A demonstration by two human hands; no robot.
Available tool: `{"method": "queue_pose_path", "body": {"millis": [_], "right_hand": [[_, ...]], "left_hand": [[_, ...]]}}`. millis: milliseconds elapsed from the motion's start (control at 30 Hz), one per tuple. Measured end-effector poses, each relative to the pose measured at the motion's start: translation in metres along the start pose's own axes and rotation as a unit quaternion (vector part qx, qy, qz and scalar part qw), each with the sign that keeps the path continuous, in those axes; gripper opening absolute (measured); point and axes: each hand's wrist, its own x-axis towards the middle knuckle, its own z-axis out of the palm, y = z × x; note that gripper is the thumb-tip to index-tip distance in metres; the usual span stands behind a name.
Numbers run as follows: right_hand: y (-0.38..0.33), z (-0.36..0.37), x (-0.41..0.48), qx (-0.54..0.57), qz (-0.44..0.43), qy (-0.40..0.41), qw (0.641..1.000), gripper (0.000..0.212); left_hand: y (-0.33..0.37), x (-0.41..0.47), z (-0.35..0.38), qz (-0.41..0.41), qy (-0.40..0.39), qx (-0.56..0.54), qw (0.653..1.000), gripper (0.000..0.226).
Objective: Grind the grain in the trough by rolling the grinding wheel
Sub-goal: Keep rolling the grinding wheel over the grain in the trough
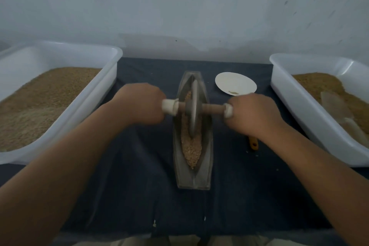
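The left hand [139, 104] is curled tight round one white-capped end of the axle [213, 108]. Between the hands the grinding wheel [192, 114] stands upright in the narrow trough [205, 166] at mid-table, its edge down in the loose grain [192, 152]. It looks heavy and rigid, best steered from both axle ends. The right hand [253, 114] clamps the other end.
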Motion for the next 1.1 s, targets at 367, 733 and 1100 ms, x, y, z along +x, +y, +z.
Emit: {"method": "queue_pose_path", "body": {"millis": [367,733,1100], "right_hand": [[-0.001,0.008,-0.006,0.023,0.015,0.015,1.0,0.038],[0.002,0.011,0.048,-0.001,0.007,0.06,0.998,0.031],[0.0,-0.009,-0.041,0.022,-0.04,0.072,0.996,0.038]], "left_hand": [[0.002,0.003,-0.01,0.001,-0.015,0.011,1.0,0.019],[0.0,0.027,-0.001,-0.053,0.052,-0.027,0.997,0.018],[0.003,-0.034,0.011,0.016,0.026,-0.007,1.0,0.02]]}}
